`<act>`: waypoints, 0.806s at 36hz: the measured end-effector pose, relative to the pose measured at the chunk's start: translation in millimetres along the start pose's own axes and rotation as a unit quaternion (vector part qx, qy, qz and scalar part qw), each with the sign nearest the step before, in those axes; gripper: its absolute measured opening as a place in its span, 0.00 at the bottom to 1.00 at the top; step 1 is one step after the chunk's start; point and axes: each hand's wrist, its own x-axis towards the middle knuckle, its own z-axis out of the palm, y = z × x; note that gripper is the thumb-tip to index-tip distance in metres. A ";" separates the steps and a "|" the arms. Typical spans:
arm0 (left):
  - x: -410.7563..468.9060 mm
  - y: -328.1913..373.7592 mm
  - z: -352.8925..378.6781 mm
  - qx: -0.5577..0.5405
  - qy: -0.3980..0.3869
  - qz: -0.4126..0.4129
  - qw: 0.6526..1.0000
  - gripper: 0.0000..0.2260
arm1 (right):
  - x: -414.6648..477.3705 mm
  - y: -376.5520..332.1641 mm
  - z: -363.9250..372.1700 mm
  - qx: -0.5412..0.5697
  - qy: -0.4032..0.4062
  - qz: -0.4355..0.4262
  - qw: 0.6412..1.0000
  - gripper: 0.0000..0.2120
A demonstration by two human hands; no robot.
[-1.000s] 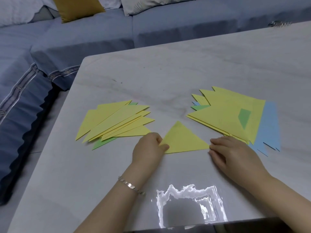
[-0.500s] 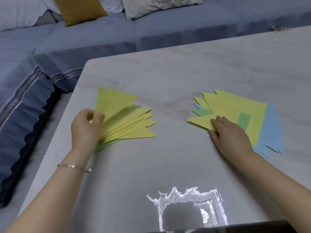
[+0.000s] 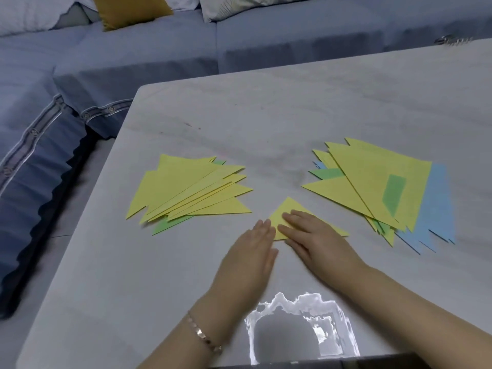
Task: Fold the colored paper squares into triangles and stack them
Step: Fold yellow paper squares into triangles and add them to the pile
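A yellow paper (image 3: 288, 209), showing as a triangle, lies on the table in front of me. My right hand (image 3: 316, 235) lies flat on it with straight fingers and covers most of it. My left hand (image 3: 250, 251) rests flat beside it, fingertips touching its left corner. To the left sits the stack of folded triangles (image 3: 191, 190), mostly yellow with a green one at the bottom. To the right lies the pile of unfolded squares (image 3: 378, 185), yellow on top with green and blue sheets under it.
The grey marble table (image 3: 266, 115) has its left edge and rounded corner close to the triangle stack. A blue sofa (image 3: 133, 54) with cushions runs behind and to the left. A bright light reflection (image 3: 298, 326) glares on the near table edge.
My left hand left the triangle stack and came back to the middle. My right hand drew a yellow sheet from the right pile to the centre, where it now lies as a triangle under my hands.
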 end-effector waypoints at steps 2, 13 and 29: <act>-6.1 -1.0 4.5 0.043 -0.042 -0.007 0.998 0.30 | -5.6 1.2 -5.8 -0.021 -0.036 -0.020 0.999 0.29; -15.4 -4.6 14.9 0.057 -0.046 0.023 0.997 0.27 | -46.2 10.3 -31.0 -0.057 -0.086 0.010 0.995 0.25; 4.1 60.6 19.4 0.042 -0.100 0.021 0.994 0.33 | -67.0 20.3 -43.5 -0.097 -0.025 0.115 0.988 0.31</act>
